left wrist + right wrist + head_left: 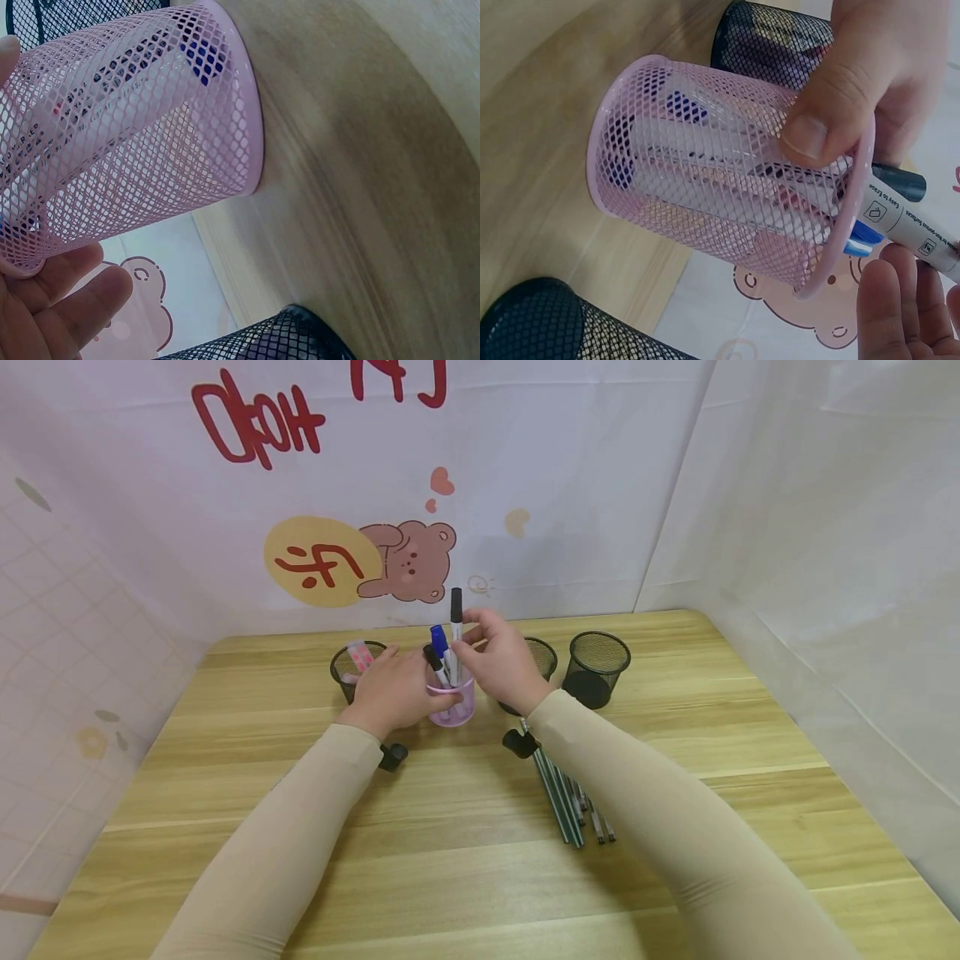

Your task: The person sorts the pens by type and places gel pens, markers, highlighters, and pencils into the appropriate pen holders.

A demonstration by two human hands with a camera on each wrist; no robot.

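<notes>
In the head view my left hand (392, 691) grips the pink mesh pen holder (454, 713) near its rim, the thumb lying across the near side. The holder stands upright on the table. My right hand (507, 658) pinches a black-capped whiteboard marker (457, 607), whose lower end is inside the holder. A blue-capped marker (438, 637) and a second black-capped marker (432, 657) lean beside it. Through the mesh in the right wrist view, several white barrels show, some with blue ends. That view also shows print on the pinched marker's white barrel (907, 217).
A black mesh holder (343, 679) at left contains pink and white items. Two more black mesh holders stand at right, one (545, 657) partly behind my right hand, the other (597, 670) farther right. Green pencils (556, 802) and pens (596, 821) lie under my right forearm.
</notes>
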